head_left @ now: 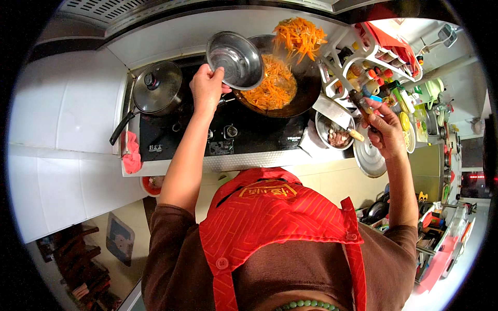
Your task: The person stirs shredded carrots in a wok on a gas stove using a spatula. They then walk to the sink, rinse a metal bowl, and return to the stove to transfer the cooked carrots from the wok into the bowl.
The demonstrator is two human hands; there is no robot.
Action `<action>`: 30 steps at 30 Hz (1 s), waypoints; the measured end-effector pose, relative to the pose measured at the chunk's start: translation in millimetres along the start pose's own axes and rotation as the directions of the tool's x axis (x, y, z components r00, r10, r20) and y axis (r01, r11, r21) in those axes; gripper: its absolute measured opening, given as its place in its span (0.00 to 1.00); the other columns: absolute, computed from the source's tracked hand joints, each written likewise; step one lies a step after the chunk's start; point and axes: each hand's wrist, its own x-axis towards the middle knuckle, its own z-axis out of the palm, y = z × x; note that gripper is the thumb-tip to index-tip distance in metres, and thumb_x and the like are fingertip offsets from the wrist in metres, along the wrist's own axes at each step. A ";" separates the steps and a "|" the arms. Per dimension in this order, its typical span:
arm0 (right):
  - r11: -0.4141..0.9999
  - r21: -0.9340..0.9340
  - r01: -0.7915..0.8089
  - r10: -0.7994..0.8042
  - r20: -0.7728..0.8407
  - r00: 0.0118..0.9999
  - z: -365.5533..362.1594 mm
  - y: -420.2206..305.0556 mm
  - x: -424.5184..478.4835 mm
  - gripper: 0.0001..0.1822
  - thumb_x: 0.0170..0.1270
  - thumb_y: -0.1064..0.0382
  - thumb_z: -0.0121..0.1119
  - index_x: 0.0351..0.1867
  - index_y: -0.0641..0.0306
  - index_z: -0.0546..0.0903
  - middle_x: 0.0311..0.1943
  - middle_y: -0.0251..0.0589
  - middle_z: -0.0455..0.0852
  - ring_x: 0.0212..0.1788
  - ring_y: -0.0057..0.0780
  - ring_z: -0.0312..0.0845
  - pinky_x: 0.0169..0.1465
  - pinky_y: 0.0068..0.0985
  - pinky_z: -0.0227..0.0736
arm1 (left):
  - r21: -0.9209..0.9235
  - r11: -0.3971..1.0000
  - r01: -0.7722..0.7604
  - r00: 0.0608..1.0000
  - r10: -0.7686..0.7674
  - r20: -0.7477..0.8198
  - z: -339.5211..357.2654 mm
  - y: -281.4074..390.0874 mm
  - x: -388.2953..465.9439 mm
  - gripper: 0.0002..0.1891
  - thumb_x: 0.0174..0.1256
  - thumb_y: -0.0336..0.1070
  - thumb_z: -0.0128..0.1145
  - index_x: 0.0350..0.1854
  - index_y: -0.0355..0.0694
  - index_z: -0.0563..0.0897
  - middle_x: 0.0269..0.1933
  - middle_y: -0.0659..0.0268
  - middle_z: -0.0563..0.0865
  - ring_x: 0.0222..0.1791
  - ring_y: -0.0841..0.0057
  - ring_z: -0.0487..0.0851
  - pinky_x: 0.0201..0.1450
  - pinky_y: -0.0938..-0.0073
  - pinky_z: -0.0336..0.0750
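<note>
My left hand (209,88) grips the rim of a metal bowl (229,58), which is tilted over the left side of a dark wok (307,93). No food shows inside the bowl. In my right hand (383,126) is the dark handle of a cooking utensil (360,103). Its head is hidden under a heap of shredded carrot (299,37), raised above the wok's far right side. A few shreds hang from the heap. More shredded carrot (270,85) lies in the wok.
A lidded pan (157,87) sits on the left of the black gas stove (183,136). Right of the wok, a cleaver (332,110) lies across a metal bowl of meat (337,138), beside a metal lid (369,157). Seasoning bottles (369,79) crowd the right. A red cloth (131,153) lies left.
</note>
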 end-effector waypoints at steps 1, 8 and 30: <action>1.000 -0.004 0.017 -0.017 0.022 1.000 -3.3 -4.6 -0.4 0.19 0.62 0.67 0.56 0.55 0.57 0.74 0.24 0.39 0.80 0.10 0.12 0.58 0.12 0.11 0.47 | 0.036 0.999 0.017 1.000 -0.017 0.004 5.0 3.8 -0.1 0.08 0.63 0.32 0.54 0.28 0.32 0.75 0.25 0.63 0.80 0.18 0.80 0.79 0.18 0.79 0.79; 0.972 -0.235 -0.010 0.019 0.037 0.999 19.4 -42.4 -0.8 0.20 0.62 0.68 0.56 0.56 0.63 0.72 0.24 0.35 0.79 0.13 0.11 0.59 0.14 0.12 0.48 | -0.307 0.933 0.190 0.978 -0.153 0.140 31.5 0.1 0.0 0.07 0.63 0.30 0.53 0.31 0.31 0.75 0.24 0.63 0.78 0.17 0.79 0.78 0.20 0.78 0.80; 0.061 -0.897 0.437 -0.383 0.383 0.841 44.7 -86.2 16.2 0.16 0.60 0.69 0.54 0.50 0.60 0.78 0.34 0.46 0.84 0.31 0.42 0.80 0.37 0.32 0.74 | -0.409 0.879 0.245 0.968 -0.202 0.146 28.3 -22.4 -24.7 0.06 0.65 0.31 0.51 0.36 0.33 0.74 0.27 0.62 0.79 0.18 0.80 0.78 0.19 0.80 0.78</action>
